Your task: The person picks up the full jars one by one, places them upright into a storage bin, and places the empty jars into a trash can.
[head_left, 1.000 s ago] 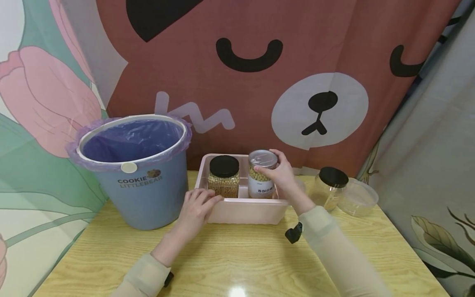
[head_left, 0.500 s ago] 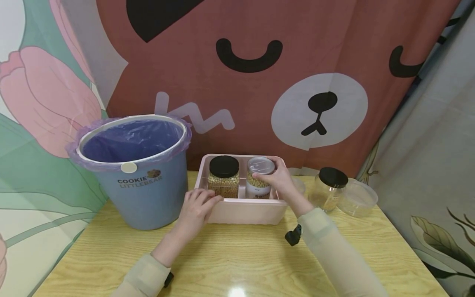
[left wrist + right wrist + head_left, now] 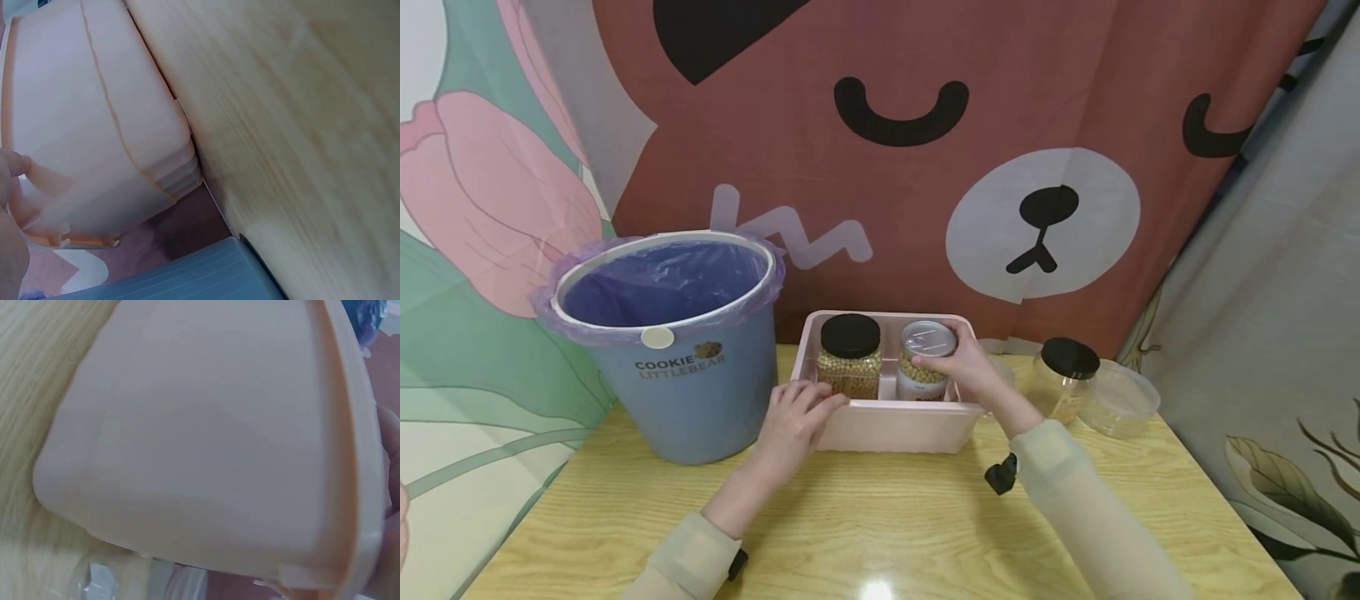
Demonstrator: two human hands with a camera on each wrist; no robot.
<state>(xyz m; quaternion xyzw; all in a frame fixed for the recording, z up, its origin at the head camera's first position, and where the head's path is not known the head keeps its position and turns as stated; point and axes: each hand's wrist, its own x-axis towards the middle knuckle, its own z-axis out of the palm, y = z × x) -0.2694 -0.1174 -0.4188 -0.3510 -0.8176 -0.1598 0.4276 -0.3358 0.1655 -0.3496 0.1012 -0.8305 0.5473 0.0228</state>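
A pink plastic storage bin [image 3: 891,427] stands on the table. My left hand [image 3: 797,421] grips its front left corner, fingers over the rim; the left wrist view shows a fingertip [image 3: 17,164] against the outer wall. Inside the bin, on the left, stands a clear jar [image 3: 850,371] of yellow grains with a black lid. To its right my right hand [image 3: 966,364] holds a clear can [image 3: 925,367] of greenish-yellow peas, with a silver pull-tab top and white label. Thumb and fingers are round the can's upper part; its lower part is hidden by the bin's front wall.
A blue lined trash can [image 3: 692,392] stands close left of the bin. To the right are a black-lidded clear jar [image 3: 1063,379] and a low clear round container [image 3: 1120,400]. A printed curtain [image 3: 895,233] hangs behind the wooden table [image 3: 880,508].
My right hand has lowered the can of peas deeper into the bin, so less of its label shows above the front wall. The left hand has stayed on the rim.
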